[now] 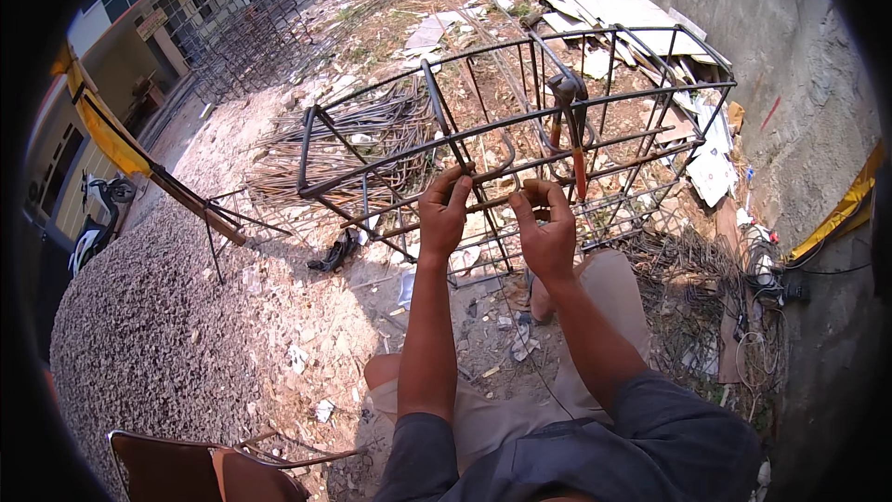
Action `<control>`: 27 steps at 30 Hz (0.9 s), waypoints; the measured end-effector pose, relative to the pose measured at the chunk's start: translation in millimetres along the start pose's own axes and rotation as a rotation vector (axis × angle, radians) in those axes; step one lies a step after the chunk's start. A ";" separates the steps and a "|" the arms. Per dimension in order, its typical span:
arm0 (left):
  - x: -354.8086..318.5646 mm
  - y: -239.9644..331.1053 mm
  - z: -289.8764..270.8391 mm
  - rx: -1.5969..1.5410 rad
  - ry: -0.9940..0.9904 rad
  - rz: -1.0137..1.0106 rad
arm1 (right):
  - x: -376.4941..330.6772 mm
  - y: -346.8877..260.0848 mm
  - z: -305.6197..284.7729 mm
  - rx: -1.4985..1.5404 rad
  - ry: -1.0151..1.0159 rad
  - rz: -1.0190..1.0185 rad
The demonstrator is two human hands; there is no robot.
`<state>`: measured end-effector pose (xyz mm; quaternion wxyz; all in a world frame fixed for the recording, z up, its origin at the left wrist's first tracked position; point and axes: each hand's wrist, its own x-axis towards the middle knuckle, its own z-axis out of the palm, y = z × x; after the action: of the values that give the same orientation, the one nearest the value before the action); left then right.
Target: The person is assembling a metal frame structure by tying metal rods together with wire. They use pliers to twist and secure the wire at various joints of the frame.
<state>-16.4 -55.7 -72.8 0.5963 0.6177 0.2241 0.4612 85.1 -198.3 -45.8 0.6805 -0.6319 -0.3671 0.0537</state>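
Observation:
A long cage of dark steel rebar (372, 167) stands raised in front of me, its bars crossing at square hoops. My left hand (444, 214) is closed at a crossing of a hoop and a lengthwise bar, thumb and fingertips on the steel. Just to its right, my right hand (546, 231) is pinched beside a lower bar; what lies between its fingertips is too small to make out. A thin wire (511, 302) hangs below the hands toward my lap. Pincers with orange handles (579, 172) hang over the cage's bar, beyond my right hand.
Loose bent rebar (400, 121) is piled behind the cage. Grey gravel (139, 344) is heaped at left, near a brown chair (177, 469). Pale boards (632, 19) lie beside the concrete wall (790, 65). Tangled wire and rods (683, 270) cover the ground at right.

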 end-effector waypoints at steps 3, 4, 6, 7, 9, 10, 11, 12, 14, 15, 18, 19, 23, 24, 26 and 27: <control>0.0 -2.0 0.2 0.029 0.008 0.020 | 37.3 -7.3 -28.6 -0.359 0.377 -0.505; -0.3 -1.4 1.6 0.040 0.011 0.013 | 51.4 -8.9 -33.1 -0.434 0.449 -0.569; 0.8 2.0 3.8 0.045 0.012 0.007 | 67.0 -5.0 -40.7 -0.507 0.096 -0.171; 0.1 1.5 3.4 0.043 0.015 0.004 | 74.2 1.4 -38.0 -0.544 0.161 -0.350; 0.7 -1.5 4.1 0.049 0.017 0.015 | 81.5 11.0 -40.6 -0.450 0.184 -0.367; 1.2 -2.5 3.9 0.053 0.020 0.020 | 84.4 12.6 -41.6 -0.403 0.190 -0.372; 1.8 -3.6 4.2 0.057 0.020 0.015 | 90.2 11.9 -42.6 -0.430 0.296 -0.512; -0.6 -5.0 4.5 0.048 0.017 -0.004 | 95.2 13.7 -47.5 -0.418 0.330 -0.622; -1.1 -1.3 4.6 0.034 0.016 -0.033 | 98.8 -7.2 -46.7 -0.261 0.338 -0.531; -3.0 1.8 3.1 0.043 0.016 -0.081 | 100.0 -22.1 -49.5 -0.208 0.326 -0.460; -0.7 -3.3 1.5 0.019 0.012 -0.011 | 126.5 -53.9 -58.2 0.058 0.320 -0.319; 0.5 -4.7 -0.3 0.016 0.015 0.016 | 130.5 -71.3 -60.9 0.139 0.314 -0.334; 1.0 -8.3 2.6 0.020 0.012 0.042 | 129.7 -123.7 -71.9 0.529 0.154 -0.401; 2.1 -7.9 3.7 0.014 0.002 0.041 | 119.8 -129.1 -66.5 0.562 0.137 -0.357; 0.9 -4.0 0.4 0.012 -0.009 0.019 | 100.0 -101.8 -58.1 0.497 -0.018 -0.317; 0.3 -2.3 2.5 0.013 0.000 0.042 | 86.2 -84.7 -52.7 0.478 -0.076 -0.254</control>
<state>-13.6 -56.4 -74.6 0.5826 0.6261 0.2141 0.4720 144.4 -211.9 71.2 0.7974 -0.3998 -0.4456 0.0766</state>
